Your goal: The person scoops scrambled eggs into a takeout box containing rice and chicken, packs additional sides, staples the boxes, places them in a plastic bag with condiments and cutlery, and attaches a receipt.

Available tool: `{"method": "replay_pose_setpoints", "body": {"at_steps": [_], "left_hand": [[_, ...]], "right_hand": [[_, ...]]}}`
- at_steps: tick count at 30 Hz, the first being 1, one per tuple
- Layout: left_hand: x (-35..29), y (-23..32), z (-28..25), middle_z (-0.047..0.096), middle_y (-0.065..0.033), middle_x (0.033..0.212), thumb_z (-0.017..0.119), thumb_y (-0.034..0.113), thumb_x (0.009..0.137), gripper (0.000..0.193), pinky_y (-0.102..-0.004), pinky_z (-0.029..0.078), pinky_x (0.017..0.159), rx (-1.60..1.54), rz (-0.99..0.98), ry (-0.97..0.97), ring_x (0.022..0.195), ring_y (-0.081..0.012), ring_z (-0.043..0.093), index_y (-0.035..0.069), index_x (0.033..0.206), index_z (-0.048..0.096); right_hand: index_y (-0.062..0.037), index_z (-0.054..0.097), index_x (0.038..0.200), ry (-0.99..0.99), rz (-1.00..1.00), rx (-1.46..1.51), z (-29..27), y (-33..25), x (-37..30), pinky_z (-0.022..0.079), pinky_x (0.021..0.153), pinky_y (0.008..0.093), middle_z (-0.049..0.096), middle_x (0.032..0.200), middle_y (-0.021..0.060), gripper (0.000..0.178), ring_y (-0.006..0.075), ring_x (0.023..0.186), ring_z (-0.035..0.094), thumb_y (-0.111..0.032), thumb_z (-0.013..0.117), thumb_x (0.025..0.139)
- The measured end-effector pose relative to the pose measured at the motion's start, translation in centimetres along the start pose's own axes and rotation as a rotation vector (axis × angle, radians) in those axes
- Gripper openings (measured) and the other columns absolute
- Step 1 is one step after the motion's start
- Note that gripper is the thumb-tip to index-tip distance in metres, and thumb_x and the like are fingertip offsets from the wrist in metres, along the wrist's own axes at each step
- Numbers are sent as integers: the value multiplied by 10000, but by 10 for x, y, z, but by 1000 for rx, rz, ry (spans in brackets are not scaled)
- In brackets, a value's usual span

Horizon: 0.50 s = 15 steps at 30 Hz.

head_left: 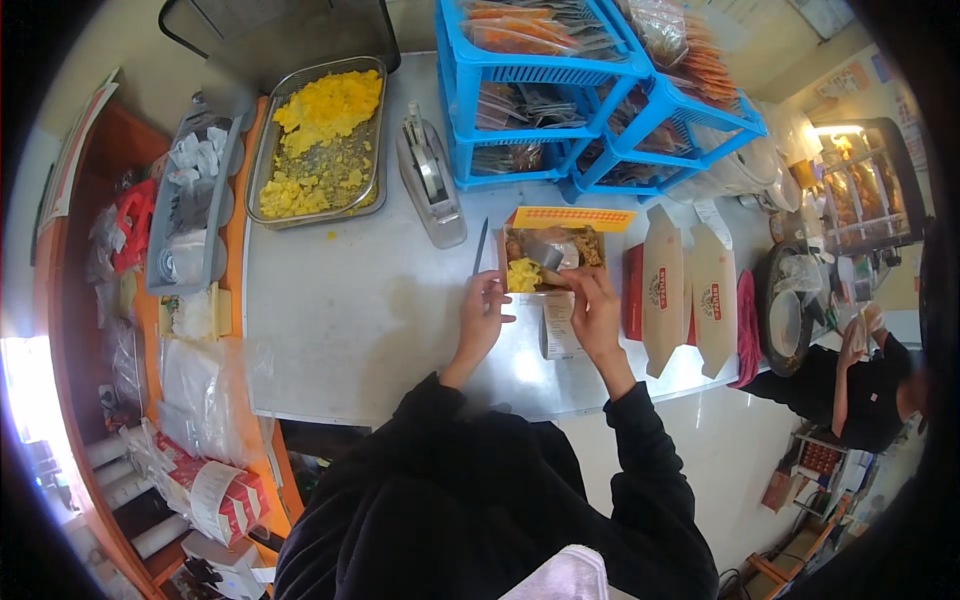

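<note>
The open cardboard meal box (553, 258), holding yellow scrambled egg and a foil-wrapped item, sits on the steel counter (350, 310) just below the blue plastic baskets (560, 100). Both hands rest on its near edge: the left hand (482, 310) curls loosely on the left corner, the right hand (592, 300) pinches the front flap. Keeping the box flat and folding the flap squarely should suit; left of the box lie a thin knife (480, 247), a tape dispenser (430, 175) and a metal tray (320, 140) of crumbly egg.

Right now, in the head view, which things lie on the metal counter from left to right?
Grey bin of small packets → metal tray of yellow food → tape dispenser → left hand → open meal box → right hand → two closed paper boxes.
</note>
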<state>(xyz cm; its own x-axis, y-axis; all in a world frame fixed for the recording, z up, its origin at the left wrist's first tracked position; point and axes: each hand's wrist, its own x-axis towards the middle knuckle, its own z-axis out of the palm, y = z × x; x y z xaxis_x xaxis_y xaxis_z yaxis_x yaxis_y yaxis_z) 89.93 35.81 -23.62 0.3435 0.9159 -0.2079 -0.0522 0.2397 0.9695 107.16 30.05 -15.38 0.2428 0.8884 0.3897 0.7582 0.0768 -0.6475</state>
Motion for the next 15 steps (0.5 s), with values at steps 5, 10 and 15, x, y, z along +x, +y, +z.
{"method": "replay_pose_setpoints", "body": {"at_steps": [5,10,15], "left_hand": [[-3,3,2,517,-94,1014,460,132,1010,262,-327,628,668,-53,-53,-5,930,-189,633,30,1249,486],[-4,3,1,519,-98,1031,445,135,1016,265,-337,627,689,-59,-61,-15,955,-200,636,32,1256,491],[-5,7,3,512,-105,1062,435,115,1017,262,-346,626,703,-92,-82,-8,981,-213,635,25,1257,491]], "right_hand": [[-51,668,1056,32,180,91,-7,-2,7,516,686,334,632,936,132,264,286,781,646,93,564,861],[-42,662,1060,72,6,1,-2,-1,-2,500,727,348,618,962,130,324,297,840,615,123,561,800],[-25,644,1076,-7,-162,-106,5,7,-12,475,796,379,587,1016,128,445,317,934,562,163,554,683]]}}
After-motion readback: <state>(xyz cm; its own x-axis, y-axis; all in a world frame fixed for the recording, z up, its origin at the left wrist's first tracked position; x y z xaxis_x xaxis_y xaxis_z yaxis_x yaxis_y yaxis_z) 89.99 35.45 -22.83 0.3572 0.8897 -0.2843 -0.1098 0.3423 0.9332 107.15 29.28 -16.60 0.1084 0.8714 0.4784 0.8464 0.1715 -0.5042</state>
